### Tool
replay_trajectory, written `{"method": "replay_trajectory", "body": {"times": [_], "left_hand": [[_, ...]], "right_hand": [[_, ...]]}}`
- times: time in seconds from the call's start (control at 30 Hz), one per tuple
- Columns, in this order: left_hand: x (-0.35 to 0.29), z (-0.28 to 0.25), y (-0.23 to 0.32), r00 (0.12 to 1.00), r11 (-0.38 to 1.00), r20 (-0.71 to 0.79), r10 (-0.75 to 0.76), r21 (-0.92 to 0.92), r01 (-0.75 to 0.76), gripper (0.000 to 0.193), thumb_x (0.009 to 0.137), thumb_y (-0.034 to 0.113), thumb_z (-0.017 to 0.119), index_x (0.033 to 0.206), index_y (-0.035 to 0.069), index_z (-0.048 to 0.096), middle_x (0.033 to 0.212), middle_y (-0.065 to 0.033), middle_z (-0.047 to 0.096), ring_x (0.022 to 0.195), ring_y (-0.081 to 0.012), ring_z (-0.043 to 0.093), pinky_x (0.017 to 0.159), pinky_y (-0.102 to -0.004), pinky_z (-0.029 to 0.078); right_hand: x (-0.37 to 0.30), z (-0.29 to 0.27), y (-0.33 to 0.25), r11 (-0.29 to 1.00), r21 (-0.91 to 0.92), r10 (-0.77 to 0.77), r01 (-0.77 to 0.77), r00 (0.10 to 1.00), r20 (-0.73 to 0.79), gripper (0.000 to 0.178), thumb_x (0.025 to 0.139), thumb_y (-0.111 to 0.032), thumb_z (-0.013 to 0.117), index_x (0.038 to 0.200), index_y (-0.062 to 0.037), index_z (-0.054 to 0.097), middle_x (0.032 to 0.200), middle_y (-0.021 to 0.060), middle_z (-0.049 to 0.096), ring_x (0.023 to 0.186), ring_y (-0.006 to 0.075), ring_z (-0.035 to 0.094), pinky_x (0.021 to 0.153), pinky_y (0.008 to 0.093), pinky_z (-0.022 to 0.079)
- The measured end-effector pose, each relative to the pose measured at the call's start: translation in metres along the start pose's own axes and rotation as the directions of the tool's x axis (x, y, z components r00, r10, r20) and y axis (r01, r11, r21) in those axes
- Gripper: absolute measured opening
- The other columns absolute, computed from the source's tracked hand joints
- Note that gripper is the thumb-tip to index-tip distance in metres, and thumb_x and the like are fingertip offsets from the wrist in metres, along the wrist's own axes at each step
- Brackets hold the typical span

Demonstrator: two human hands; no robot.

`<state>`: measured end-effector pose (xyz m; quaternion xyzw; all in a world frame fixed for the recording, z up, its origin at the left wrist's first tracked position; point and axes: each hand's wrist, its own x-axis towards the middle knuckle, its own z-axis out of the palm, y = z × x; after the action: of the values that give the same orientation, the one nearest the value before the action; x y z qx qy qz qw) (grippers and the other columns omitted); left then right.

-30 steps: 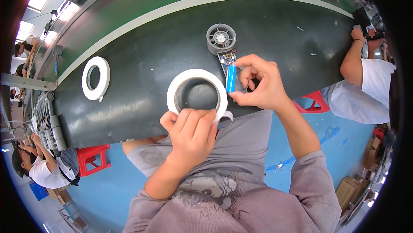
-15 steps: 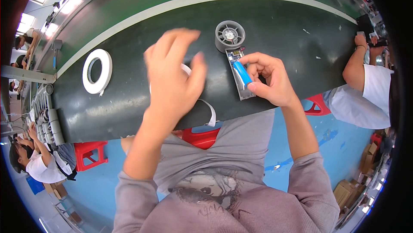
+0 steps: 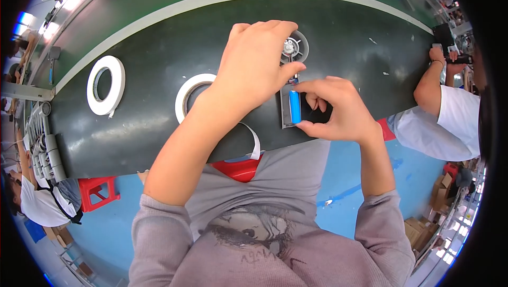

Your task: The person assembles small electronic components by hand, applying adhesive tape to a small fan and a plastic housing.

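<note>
The right hand [image 3: 341,107] has its grip clamped on a blue tube [image 3: 295,108] — the thumb is at the bottom end and a finger at the top. The blue tube stands lengthwise over a long gray tray [image 3: 285,108]; I can't tell if it touches the floor of the tray. The left hand [image 3: 254,62] reaches over a round gray fan [image 3: 302,48] at the tray's far end. Its thumb and fingers are apart, but I can't tell if its grip is on the fan. Under the left arm, a white tape roll [image 3: 181,101] lies on the dark tabletop [image 3: 370,75] — partly hidden. Another tape roll [image 3: 119,83] lies farther left.
</note>
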<state>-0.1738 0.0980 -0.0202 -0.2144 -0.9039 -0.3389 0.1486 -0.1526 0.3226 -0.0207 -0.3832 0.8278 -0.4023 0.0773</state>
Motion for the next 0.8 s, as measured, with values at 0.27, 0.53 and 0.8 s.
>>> {"method": "replay_trajectory", "body": {"times": [0.27, 0.53, 0.8], "left_hand": [[0.000, 0.000, 0.003, 1.000, 1.000, 0.004, -0.011, 0.020, 0.011, 0.055, 0.076, 0.022, 0.087, 0.124, 0.004, 0.067, 0.113, -0.0149, 0.074, 0.104, -0.0351, 0.068, 0.100, -0.0443, 0.046], [-0.002, -0.001, 0.005, 1.000, 0.998, 0.004, 0.000, 0.061, 0.000, 0.054, 0.078, 0.021, 0.085, 0.125, 0.003, 0.067, 0.114, -0.0153, 0.073, 0.103, -0.0353, 0.068, 0.101, -0.0433, 0.045], [-0.002, 0.000, 0.005, 1.000, 0.998, -0.013, 0.021, 0.061, -0.020, 0.053, 0.079, 0.021, 0.084, 0.126, 0.003, 0.067, 0.115, -0.0160, 0.074, 0.102, -0.0359, 0.068, 0.101, -0.0431, 0.045]], "right_hand": [[0.002, 0.004, 0.000, 0.990, -0.144, -0.004, 0.003, 1.000, -0.007, 0.053, 0.062, -0.013, 0.086, 0.112, -0.0065, 0.073, 0.068, -0.0008, 0.055, 0.061, 0.0159, 0.055, 0.066, 0.0318, 0.045], [0.011, -0.003, -0.010, 0.980, -0.188, 0.086, -0.070, 0.993, 0.078, 0.048, 0.065, -0.011, 0.088, 0.110, -0.0064, 0.073, 0.071, 0.0018, 0.061, 0.059, 0.0159, 0.057, 0.062, 0.0314, 0.046], [-0.002, 0.007, -0.009, 0.976, -0.018, 0.204, -0.219, 0.934, -0.294, 0.031, 0.080, -0.008, 0.081, 0.109, 0.0000, 0.072, 0.086, 0.0065, 0.069, 0.053, 0.0090, 0.055, 0.050, 0.0260, 0.041]]}}
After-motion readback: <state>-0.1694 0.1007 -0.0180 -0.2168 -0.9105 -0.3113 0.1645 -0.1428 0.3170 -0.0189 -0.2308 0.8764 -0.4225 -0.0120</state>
